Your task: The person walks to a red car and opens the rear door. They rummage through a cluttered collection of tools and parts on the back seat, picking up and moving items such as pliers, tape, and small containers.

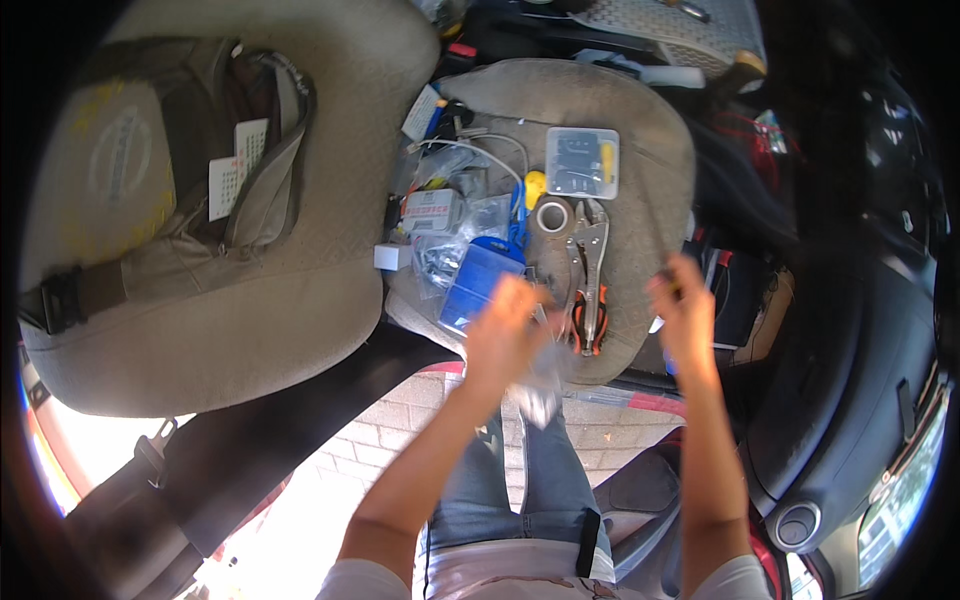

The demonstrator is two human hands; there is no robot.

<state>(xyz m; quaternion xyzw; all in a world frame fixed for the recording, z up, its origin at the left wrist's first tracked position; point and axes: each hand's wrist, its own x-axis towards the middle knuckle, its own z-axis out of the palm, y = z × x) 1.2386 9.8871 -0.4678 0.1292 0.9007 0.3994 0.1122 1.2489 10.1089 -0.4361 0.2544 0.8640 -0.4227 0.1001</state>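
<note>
- Two beige seats (pixel 250 345) stand side by side; clock directions here run from the left hand.
- A brown bag (pixel 195 170) lies at ten o'clock, with a faded round emblem and white tags (pixel 225 188) bearing rows of print too small to read.
- Metal pliers (pixel 588 240) and orange-and-black handles (pixel 590 325) lie together at two o'clock.
- The left hand (pixel 503 325), blurred, has its fingers curled on a clear plastic bag, which hangs at five o'clock just below them.
- A blue box (pixel 472 290) lies at eleven o'clock, partly behind that hand.
- The right hand (pixel 685 310), at three o'clock, closes around a small dark object (pixel 672 284), too blurred to identify, at its fingertips.
- A clear case (pixel 570 170) lies at one o'clock.
- The clear plastic bag (pixel 542 385) shows no readable print.
- A white case (pixel 432 210) at eleven o'clock carries red lettering, illegible here.
</note>
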